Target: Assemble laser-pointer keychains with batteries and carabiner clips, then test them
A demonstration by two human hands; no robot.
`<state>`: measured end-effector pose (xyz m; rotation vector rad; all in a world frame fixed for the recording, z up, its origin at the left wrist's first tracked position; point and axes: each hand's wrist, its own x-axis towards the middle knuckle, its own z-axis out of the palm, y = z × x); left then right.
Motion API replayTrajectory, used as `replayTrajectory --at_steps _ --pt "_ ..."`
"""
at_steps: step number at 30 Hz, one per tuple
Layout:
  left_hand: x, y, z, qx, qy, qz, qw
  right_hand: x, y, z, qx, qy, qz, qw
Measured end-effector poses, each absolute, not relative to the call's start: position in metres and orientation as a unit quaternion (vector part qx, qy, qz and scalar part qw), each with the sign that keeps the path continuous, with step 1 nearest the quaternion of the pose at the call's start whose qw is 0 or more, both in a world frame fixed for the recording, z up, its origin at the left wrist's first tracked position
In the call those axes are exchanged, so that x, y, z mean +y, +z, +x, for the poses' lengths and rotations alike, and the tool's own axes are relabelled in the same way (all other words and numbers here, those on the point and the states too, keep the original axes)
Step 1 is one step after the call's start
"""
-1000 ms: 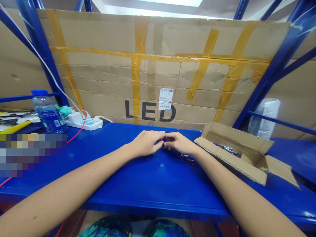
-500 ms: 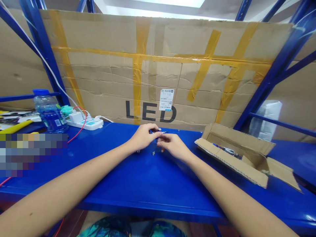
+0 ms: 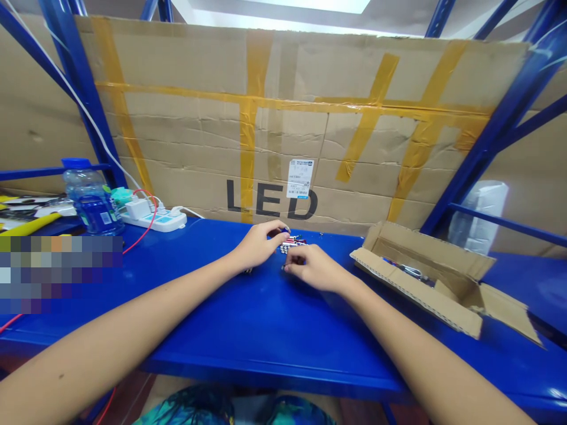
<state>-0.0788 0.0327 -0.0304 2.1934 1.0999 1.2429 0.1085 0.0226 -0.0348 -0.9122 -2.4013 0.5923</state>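
My left hand (image 3: 261, 243) is closed in a pinch above the blue table (image 3: 248, 330). A small dark and silver tip shows at its fingertips, too small to name. Just to the right of those fingers lies a cluster of thin red and silver parts (image 3: 296, 241), partly behind my right hand. My right hand (image 3: 315, 267) is bent down close to the tabletop, thumb and fingers pinched on a small shiny metal piece (image 3: 283, 267). Other small metal bits (image 3: 248, 271) lie under my left wrist, mostly hidden.
An open cardboard box (image 3: 416, 295) with tools stands at the right. On the left are a blue-capped bottle (image 3: 93, 203), a white power strip (image 3: 163, 221) with plugs, and a red cable (image 3: 148, 227). A large cardboard sheet (image 3: 199, 147) closes off the back.
My hands have parted. The right hand has moved slightly down, to where a small metal piece lay on the table. The red and silver parts between the hands now show.
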Motion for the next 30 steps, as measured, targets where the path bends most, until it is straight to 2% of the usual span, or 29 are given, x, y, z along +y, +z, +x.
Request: replayTrajectory --at_steps 5,8,17,27,30 --pt "0.029 -0.031 -0.078 0.408 0.423 0.783 0.207 0.031 -0.008 0.128 -0.801 0.26 -0.384 0.378" --pt "0.026 -0.029 -0.076 0.411 0.406 0.798 0.171 0.033 -0.001 0.133 -0.778 0.27 -0.387 0.415" --pt "0.021 -0.033 -0.077 0.357 0.347 0.866 0.046 0.033 -0.02 0.125 -0.843 0.221 -0.345 0.349" --pt "0.019 -0.037 -0.078 0.31 0.267 0.909 -0.074 0.03 -0.021 0.127 -0.849 0.325 -0.329 0.255" --pt "0.014 -0.033 -0.076 0.306 0.248 0.913 -0.103 0.03 -0.019 0.128 -0.86 0.314 -0.322 0.24"
